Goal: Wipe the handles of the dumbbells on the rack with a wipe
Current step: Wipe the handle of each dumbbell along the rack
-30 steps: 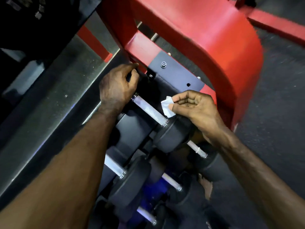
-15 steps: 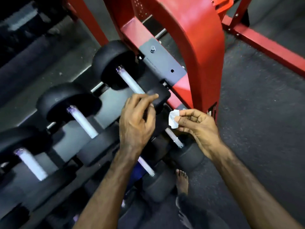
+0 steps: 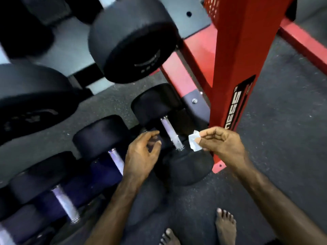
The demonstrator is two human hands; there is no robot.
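Observation:
A small white wipe (image 3: 194, 142) is pinched in my right hand (image 3: 223, 145), just right of the silver handle (image 3: 171, 133) of the rightmost bottom-row dumbbell (image 3: 184, 167). The wipe is close to the handle but apart from it. My left hand (image 3: 141, 156) hovers left of that handle with its fingers curled and apart, holding nothing. More black dumbbells with silver handles (image 3: 115, 160) sit to the left on the lowest shelf. Larger dumbbells (image 3: 131, 39) rest on the shelf above.
The red upright of the rack (image 3: 237, 71) stands right beside my right hand. A red floor beam (image 3: 304, 45) runs at the upper right. The floor is dark rubber (image 3: 283, 138). Two bare feet (image 3: 225, 225) are at the bottom.
The view dropped from the upper shelf to the lowest row. Both hands came down with it; my left hand let go of the upper dumbbell, and my right kept the wipe.

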